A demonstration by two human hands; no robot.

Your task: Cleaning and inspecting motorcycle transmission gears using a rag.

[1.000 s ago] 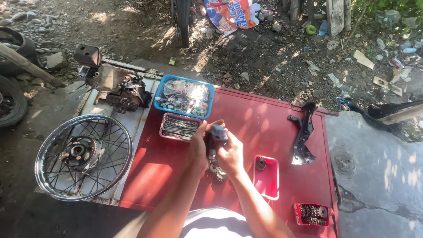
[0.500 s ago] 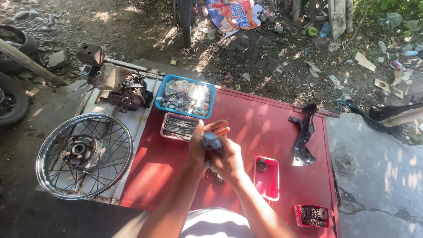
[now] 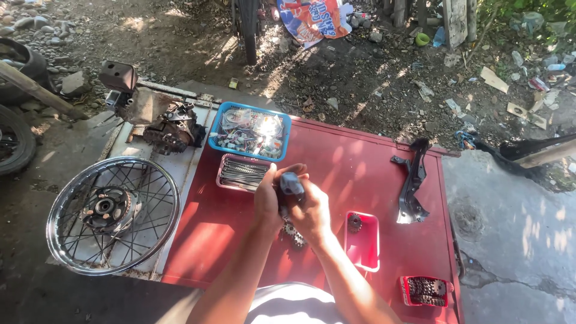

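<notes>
Held part: grey metal part, raised over the red table's middle near the front edge.
Change: a second ago it sat lower, by the gears; now lifted higher between both hands.
Left hand: fingers curled, closed round the part's left side.
Right hand: wrapped on it from the right.
Nearby: red tray just right; blue basket at the back-left edge; spoked wheel off the left edge.

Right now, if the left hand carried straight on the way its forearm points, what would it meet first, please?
The left hand points up and away across the red table. First in that line looks to be the pink tray of spokes, then the blue basket, though depth is hard to judge.
</notes>
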